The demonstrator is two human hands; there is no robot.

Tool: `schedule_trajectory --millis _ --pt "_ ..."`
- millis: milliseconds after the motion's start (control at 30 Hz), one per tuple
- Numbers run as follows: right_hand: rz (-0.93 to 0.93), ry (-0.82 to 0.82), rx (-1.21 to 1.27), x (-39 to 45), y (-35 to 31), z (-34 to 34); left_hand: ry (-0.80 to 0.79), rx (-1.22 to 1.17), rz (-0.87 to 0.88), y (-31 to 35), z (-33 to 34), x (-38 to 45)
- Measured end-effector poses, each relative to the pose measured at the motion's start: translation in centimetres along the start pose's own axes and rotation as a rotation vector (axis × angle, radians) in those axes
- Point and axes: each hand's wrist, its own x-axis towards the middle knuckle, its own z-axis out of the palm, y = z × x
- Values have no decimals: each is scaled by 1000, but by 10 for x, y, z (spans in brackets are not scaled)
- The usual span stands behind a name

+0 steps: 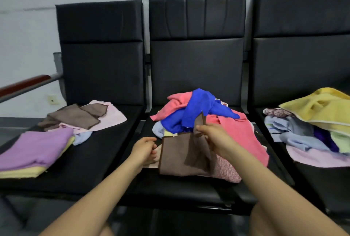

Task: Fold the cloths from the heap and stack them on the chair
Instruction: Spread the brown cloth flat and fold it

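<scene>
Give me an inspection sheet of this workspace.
Surface: three black chairs in a row.
Job's things: brown cloth at front of mixed heap on middle seat; folded purple cloth stacked on left seat.
Clutter: loose yellow towel and other cloths on right seat.
Grippers: right hand pinches brown cloth's raised edge; left hand curled beside it.
Cables: nothing seen.
Surroundings: pale wall, wooden handrail.

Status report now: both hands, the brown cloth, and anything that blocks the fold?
Right hand pinches brown cloth, corner lifted. Left hand curled at its left edge, grip unclear. Cloth lies against the heap on middle chair. Nothing blocks.
</scene>
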Motion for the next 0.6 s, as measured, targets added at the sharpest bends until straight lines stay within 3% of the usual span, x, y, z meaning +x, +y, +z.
schedule_trajectory --millis 167,267,467,600 --pt "44 -176 -136 4 18 37 -45 37 0 6 4 -14" --pt "-37 -102 -155 6 18 24 -86 76 -31 6 14 -19" --pt "-159 156 -423 4 21 -34 -112 359 114 -1 27 -8" --pt "-4 18 -517 2 29 -50 -137 349 85 2 37 -7"
